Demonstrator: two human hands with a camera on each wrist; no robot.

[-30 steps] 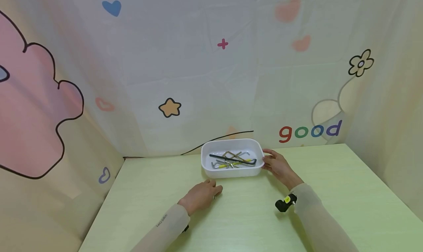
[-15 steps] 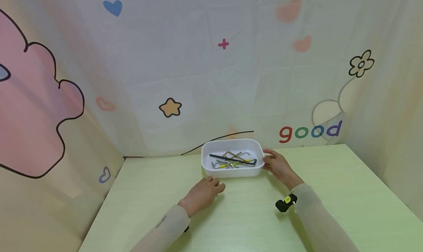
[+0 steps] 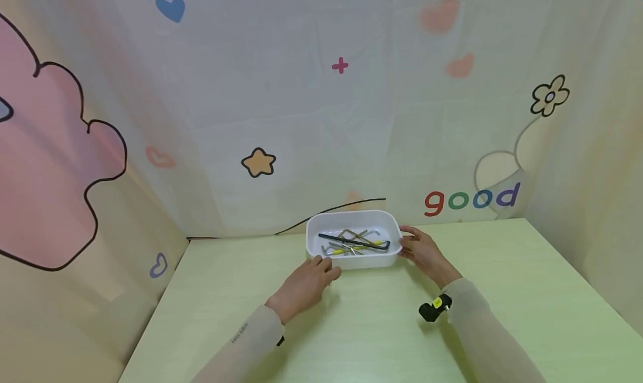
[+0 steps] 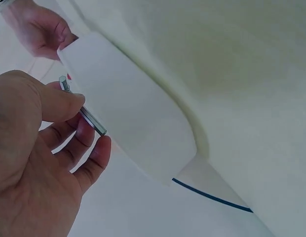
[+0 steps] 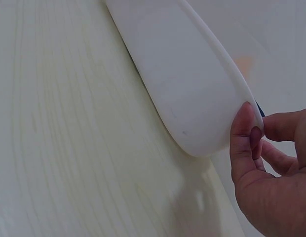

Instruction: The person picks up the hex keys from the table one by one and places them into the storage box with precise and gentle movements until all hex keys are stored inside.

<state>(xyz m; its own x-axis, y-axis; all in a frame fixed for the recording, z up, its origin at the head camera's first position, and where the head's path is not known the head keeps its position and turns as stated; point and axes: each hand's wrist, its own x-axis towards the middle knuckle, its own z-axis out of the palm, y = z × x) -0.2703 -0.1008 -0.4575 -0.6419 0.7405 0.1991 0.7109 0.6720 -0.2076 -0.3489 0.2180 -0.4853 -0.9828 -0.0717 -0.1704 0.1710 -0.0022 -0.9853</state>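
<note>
My left hand (image 3: pixel 303 287) is at the front left corner of a white plastic tray (image 3: pixel 364 262), close to its rim. In the left wrist view, its thumb and fingers pinch a short silver hex key (image 4: pixel 94 121) with a bent end. Inside the tray lie several more hex keys in a loose pile, among them a long black hex key (image 3: pixel 351 241) on top. My right hand (image 3: pixel 426 255) holds the tray's right end; the right wrist view has its thumb against the outer wall and a finger at the rim.
The tray stands on a pale green table (image 3: pixel 372 327) near its back edge. Right behind it hangs a printed cloth (image 3: pixel 301 92), and further cloth closes off both sides. A black wrist mount (image 3: pixel 431 310) sticks out from the right sleeve.
My left hand has moved up and forward from the table in front of the tray to its front left rim, still pinching the hex key. The right hand and the tray have stayed put.
</note>
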